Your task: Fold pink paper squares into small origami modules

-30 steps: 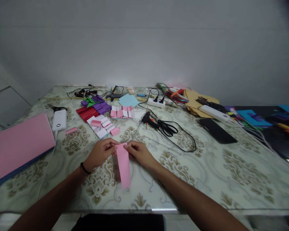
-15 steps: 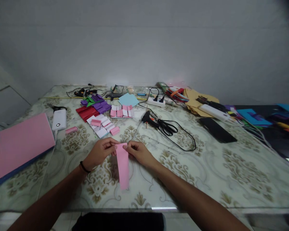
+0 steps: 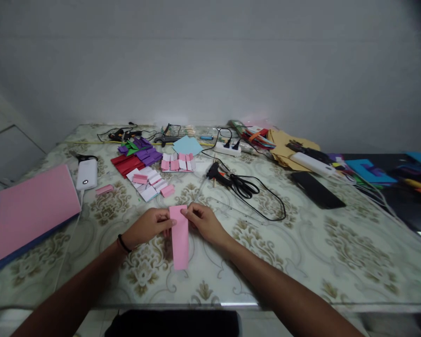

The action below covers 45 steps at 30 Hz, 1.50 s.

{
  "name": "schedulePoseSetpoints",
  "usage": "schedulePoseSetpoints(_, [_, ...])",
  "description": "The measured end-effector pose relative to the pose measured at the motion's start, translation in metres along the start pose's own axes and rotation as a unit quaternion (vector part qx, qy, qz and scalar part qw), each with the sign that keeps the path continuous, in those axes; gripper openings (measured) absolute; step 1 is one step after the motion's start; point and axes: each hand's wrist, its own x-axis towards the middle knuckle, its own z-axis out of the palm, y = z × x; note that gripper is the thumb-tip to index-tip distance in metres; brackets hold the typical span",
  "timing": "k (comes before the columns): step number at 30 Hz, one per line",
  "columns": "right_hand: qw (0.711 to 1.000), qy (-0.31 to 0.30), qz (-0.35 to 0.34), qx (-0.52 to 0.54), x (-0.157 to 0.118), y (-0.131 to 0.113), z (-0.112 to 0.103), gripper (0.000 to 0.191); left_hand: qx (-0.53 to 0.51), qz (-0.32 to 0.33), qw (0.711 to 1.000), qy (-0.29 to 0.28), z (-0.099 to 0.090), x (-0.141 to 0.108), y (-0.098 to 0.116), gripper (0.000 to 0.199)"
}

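Observation:
A pink paper strip (image 3: 180, 245) hangs lengthwise toward me between both hands, over the patterned tabletop. My left hand (image 3: 149, 228) pinches its left edge, thumb on the front face and fingers behind. On the other side, my right hand (image 3: 206, 223) grips the upper right edge, its thumb also on the front. Just beyond the hands lie folded pink and white paper pieces (image 3: 148, 183). A black glue gun (image 3: 218, 175) rests on the table with its cord coiled to the right.
Pink sheets (image 3: 35, 210) over blue ones lie at the left, near a white power bank (image 3: 87, 174) and scissors (image 3: 85, 157). A black phone (image 3: 317, 189) is at the right. Farther back are a power strip (image 3: 228, 149), purple folded paper (image 3: 147, 154) and brown envelopes (image 3: 291, 145).
The left hand has slid lower along the strip's left edge. More of the strip's top now shows above the thumbs, and its lower end has risen slightly.

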Motion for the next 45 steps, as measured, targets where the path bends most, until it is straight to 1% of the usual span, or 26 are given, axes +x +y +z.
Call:
schedulePoseSetpoints(4, [1.0, 0.003, -0.009, -0.014, -0.0004, -0.0008, -0.0003, 0.05, 0.002, -0.011, 1.0, -0.008, 0.0, -0.0001, -0.0016, 0.029])
schedulePoseSetpoints(10, [1.0, 0.012, -0.01, -0.009, 0.0003, 0.0005, -0.0003, 0.05, 0.017, -0.036, 0.999, -0.01, 0.0008, 0.0005, -0.0014, 0.037])
schedulePoseSetpoints(19, [1.0, 0.008, -0.009, 0.0, 0.0007, -0.0004, -0.0001, 0.05, 0.061, -0.022, 0.998, 0.014, -0.0006, -0.0007, -0.001, 0.036])
schedulePoseSetpoints(25, [1.0, -0.007, -0.002, 0.024, -0.0009, -0.0032, 0.0001, 0.046, 0.087, 0.002, 0.996, 0.028, -0.0019, -0.0008, -0.0032, 0.036])
schedulePoseSetpoints(30, [0.999, -0.011, -0.001, 0.037, -0.0007, -0.0015, -0.0002, 0.043, 0.087, 0.002, 0.996, 0.026, -0.0014, -0.0009, -0.0017, 0.036])
schedulePoseSetpoints(41, [1.0, 0.012, -0.017, 0.001, -0.0005, 0.0014, -0.0012, 0.045, 0.079, -0.003, 0.997, 0.022, -0.0005, -0.0004, -0.002, 0.035])
schedulePoseSetpoints(45, [1.0, 0.003, -0.009, 0.016, -0.0001, 0.0033, -0.0009, 0.043, 0.077, 0.001, 0.997, 0.029, 0.0001, 0.0002, -0.0016, 0.034])
